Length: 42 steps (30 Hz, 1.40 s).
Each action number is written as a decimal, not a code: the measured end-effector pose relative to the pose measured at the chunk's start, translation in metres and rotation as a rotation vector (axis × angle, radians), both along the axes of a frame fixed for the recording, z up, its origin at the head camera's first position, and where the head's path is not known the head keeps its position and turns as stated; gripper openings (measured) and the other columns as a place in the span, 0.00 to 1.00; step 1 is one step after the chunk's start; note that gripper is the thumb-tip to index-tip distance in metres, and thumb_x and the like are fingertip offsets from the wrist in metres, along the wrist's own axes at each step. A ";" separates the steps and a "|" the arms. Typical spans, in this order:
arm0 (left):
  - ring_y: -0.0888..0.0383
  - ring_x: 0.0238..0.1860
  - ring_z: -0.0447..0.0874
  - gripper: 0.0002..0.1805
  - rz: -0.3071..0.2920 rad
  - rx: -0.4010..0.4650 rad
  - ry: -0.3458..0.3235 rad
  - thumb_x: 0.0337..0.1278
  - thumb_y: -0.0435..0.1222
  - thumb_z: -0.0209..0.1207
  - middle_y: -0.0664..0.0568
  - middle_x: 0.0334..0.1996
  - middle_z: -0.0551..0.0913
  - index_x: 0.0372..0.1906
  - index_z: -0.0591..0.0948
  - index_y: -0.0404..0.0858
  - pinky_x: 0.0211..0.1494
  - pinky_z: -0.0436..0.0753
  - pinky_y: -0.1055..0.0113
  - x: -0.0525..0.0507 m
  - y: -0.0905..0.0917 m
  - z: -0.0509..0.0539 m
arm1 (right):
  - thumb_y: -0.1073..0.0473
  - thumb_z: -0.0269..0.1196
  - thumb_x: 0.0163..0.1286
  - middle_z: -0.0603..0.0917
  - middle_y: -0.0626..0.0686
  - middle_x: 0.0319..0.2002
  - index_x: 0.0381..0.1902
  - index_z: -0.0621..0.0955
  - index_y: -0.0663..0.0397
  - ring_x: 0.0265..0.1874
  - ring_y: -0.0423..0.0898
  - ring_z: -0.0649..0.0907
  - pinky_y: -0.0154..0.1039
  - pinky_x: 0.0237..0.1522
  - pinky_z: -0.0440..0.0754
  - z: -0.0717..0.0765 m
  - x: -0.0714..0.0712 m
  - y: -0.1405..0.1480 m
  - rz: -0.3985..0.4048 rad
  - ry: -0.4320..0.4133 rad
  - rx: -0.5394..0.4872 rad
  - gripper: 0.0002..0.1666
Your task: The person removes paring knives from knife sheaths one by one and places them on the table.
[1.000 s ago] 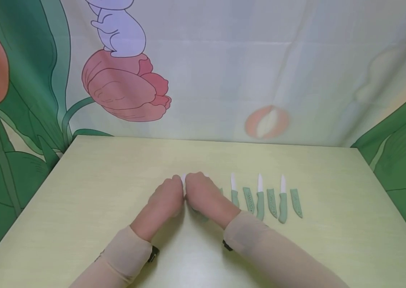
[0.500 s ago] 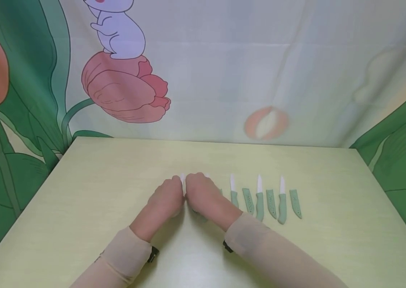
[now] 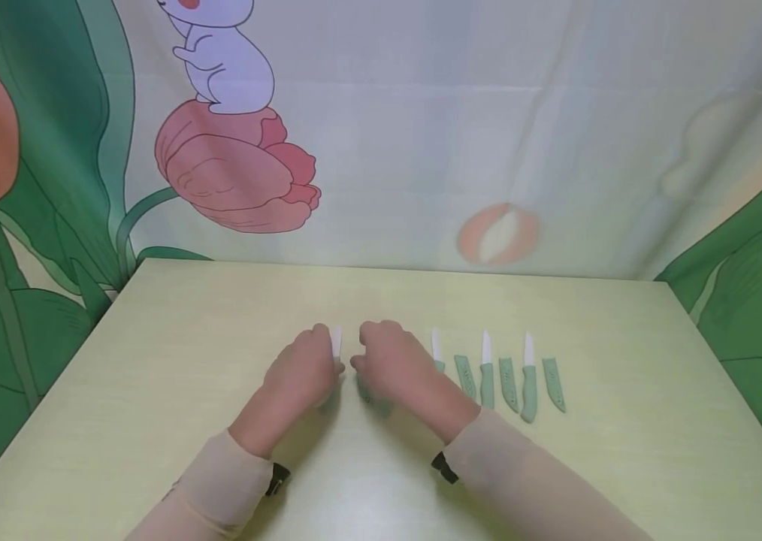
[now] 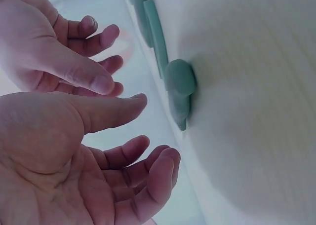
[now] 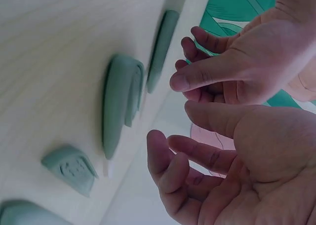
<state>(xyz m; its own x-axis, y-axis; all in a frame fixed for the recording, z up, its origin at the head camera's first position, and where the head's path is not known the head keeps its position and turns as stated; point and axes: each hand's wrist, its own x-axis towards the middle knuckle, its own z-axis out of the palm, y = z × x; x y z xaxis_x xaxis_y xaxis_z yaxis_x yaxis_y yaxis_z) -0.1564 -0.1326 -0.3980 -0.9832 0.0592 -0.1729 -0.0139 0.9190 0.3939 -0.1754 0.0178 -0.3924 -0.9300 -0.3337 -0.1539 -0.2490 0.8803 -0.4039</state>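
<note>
In the head view my left hand (image 3: pixel 300 368) hovers at mid-table, beside a paring knife (image 3: pixel 337 342) whose pale blade and part of the green handle show. My right hand (image 3: pixel 394 364) is just to its right, over a green sheath (image 3: pixel 364 390) that it partly covers. Both wrist views show the two hands facing each other, thumbs apart from loosely bent fingers, with nothing held. Below them in the right wrist view lie a green knife handle (image 5: pixel 116 106) and a sheath (image 5: pixel 134 94) side by side.
Right of the hands, knives (image 3: pixel 530 391) with pale blades and green sheaths (image 3: pixel 554 383) alternate in a row on the table (image 3: pixel 185 338). A printed cloth (image 3: pixel 388 150) hangs behind the table's back edge.
The hands have drawn apart, the left moving left and the right moving right. More of the knife between them now shows. The row of knives and sheaths stays in place.
</note>
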 end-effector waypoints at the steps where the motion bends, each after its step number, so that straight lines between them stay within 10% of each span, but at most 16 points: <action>1: 0.49 0.31 0.77 0.18 -0.007 -0.007 0.015 0.74 0.36 0.64 0.42 0.36 0.77 0.51 0.73 0.25 0.32 0.79 0.59 0.000 0.000 0.001 | 0.53 0.65 0.79 0.85 0.55 0.51 0.54 0.82 0.58 0.42 0.52 0.85 0.46 0.43 0.84 0.002 0.001 0.003 -0.003 0.008 -0.002 0.16; 19: 0.43 0.42 0.81 0.21 -0.096 -0.032 0.313 0.68 0.41 0.70 0.42 0.46 0.81 0.58 0.81 0.33 0.41 0.84 0.52 0.005 -0.010 0.009 | 0.48 0.67 0.77 0.84 0.53 0.55 0.63 0.84 0.49 0.46 0.49 0.86 0.46 0.46 0.85 0.021 0.009 0.049 0.016 0.160 -0.015 0.22; 29: 0.40 0.52 0.83 0.26 -0.223 -0.105 0.539 0.63 0.43 0.74 0.43 0.54 0.83 0.62 0.82 0.36 0.51 0.83 0.47 0.007 -0.009 0.009 | 0.50 0.69 0.75 0.85 0.53 0.54 0.62 0.85 0.50 0.55 0.56 0.84 0.59 0.55 0.80 0.016 0.018 0.087 0.114 0.406 -0.066 0.21; 42: 0.38 0.66 0.77 0.33 -0.319 -0.143 0.635 0.61 0.51 0.74 0.41 0.64 0.80 0.67 0.81 0.40 0.66 0.77 0.42 0.010 -0.012 0.009 | 0.51 0.72 0.72 0.81 0.56 0.62 0.67 0.82 0.52 0.63 0.60 0.79 0.66 0.65 0.72 0.008 0.021 0.147 0.162 0.480 -0.114 0.28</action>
